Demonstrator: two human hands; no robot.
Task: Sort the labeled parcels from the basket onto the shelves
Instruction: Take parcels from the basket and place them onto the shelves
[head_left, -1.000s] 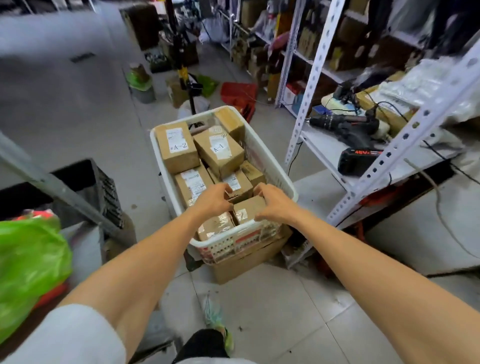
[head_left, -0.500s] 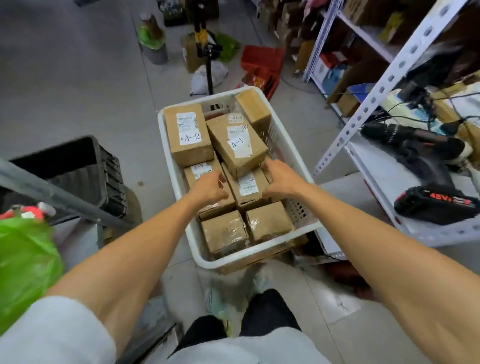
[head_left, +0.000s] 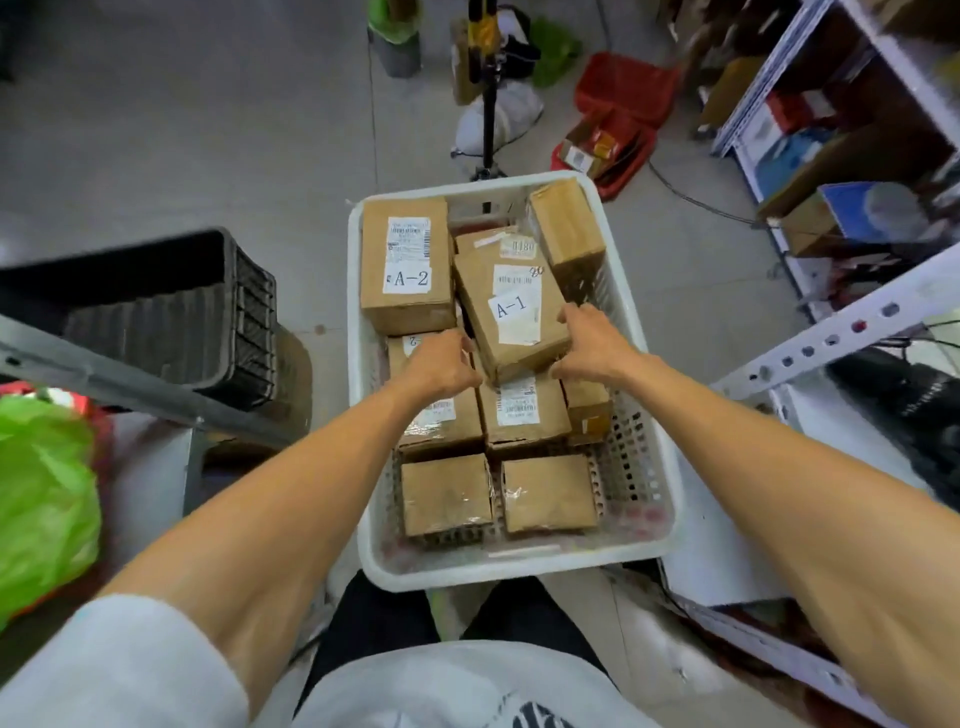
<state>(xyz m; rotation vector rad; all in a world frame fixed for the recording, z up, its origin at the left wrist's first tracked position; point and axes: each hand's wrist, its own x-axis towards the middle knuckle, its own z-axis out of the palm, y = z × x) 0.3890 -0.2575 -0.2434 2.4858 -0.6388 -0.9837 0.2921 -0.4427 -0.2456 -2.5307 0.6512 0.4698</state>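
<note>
A person bends over a white basket (head_left: 519, 570) of cardboard parcels and takes hold of the A-1 parcel (head_left: 511, 312) from both sides. The left hand (head_left: 441, 366) curls against the box's near-left corner. The right hand (head_left: 589, 345) clamps the opposite side, fingers up the edge and thumb under the near corner. The left fingertips are hidden behind the knuckles, so how far they wrap cannot be told.

The parcel lies tilted on top of the heap, between the two hands, with its label facing up. That likely explains the choice: it is the free box, and its tag reads at a glance. A hold from both sides suits a box too broad for one palm.

The A-2 parcel (head_left: 405, 265) lies just beyond the left hand, flat and untouched. The shelves (head_left: 810, 349) stand outside the right arm, and nothing has yet left the basket.
</note>
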